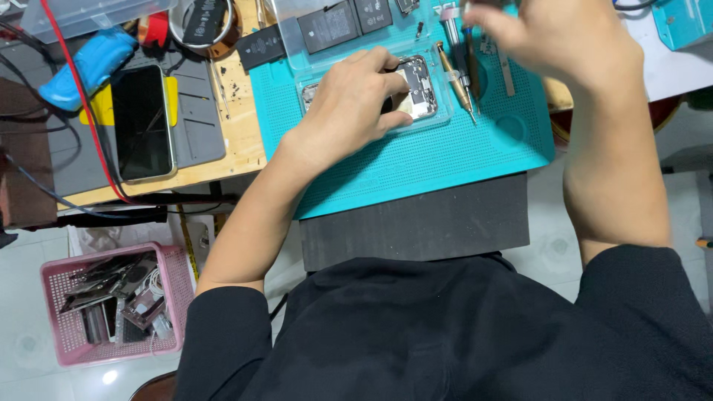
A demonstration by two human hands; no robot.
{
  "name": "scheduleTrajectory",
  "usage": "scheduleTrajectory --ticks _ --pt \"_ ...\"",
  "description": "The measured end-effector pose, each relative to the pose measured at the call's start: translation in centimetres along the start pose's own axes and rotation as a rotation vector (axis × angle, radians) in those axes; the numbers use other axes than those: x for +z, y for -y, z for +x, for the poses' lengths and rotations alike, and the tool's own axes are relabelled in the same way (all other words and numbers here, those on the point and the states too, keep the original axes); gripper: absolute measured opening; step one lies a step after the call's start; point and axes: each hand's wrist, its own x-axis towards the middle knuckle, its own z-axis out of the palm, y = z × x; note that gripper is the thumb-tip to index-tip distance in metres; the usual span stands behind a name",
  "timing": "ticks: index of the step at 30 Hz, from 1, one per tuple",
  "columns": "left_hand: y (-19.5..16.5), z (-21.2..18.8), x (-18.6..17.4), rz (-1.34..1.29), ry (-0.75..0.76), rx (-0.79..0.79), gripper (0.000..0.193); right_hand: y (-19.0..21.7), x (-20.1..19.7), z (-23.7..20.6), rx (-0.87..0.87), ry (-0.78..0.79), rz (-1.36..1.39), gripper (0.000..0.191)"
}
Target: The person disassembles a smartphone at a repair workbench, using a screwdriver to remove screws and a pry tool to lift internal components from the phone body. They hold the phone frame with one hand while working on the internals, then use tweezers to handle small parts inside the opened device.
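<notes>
The left hand (pixel 349 104) is pressing fingers together on the open phone (pixel 413 87), best kept flat and steady on the mat (pixel 416 160), while the right hand (pixel 564 37) is hovering over the tools (pixel 462 70), its grip too blurred to tell.

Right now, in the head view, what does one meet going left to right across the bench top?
Blue tool → dark phone lying screen-up → left hand resting on the opened phone → brass-tipped screwdriver → right hand, raised over the teal mat.

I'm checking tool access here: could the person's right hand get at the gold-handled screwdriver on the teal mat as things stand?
Probably yes. The right hand is raised just beside the gold-handled screwdriver, which lies uncovered on the teal mat; the left hand rests on the opened phone, out of the way.
</notes>
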Motion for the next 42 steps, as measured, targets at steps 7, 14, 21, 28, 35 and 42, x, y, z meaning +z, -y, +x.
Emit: scheduleTrajectory --ticks 7,14,21,28,35,42 --pt "-0.1 0.2 -0.2 -0.020 0.013 -0.001 0.040 3.9 -1.3 0.7 0.065 0.124 0.111 0.014" --pt "-0.2 0.3 -0.3 -0.022 0.009 -0.018 0.040 4.2 -1.2 0.1 -0.009 0.028 0.079 0.014" --pt "0.3 -0.6 -2.5 -0.032 -0.051 0.077 0.041 2.8 -1.1 -1.9 0.176 -0.064 0.114 0.016" --pt "1.0 -3.5 -5.3 0.111 -0.109 -0.002 0.045 2.7 0.5 -1.8 0.235 -0.036 -0.021 0.022" --pt "1.4 -5.0 -5.2 0.063 -0.095 -0.070 0.050 3.8 0.5 -0.1 0.142 -0.058 -0.192 0.010" --pt "1.3 -4.7 -4.2 0.099 -0.039 -0.111 0.070 5.8 2.5 3.7 -0.116 0.073 0.098 0.021"
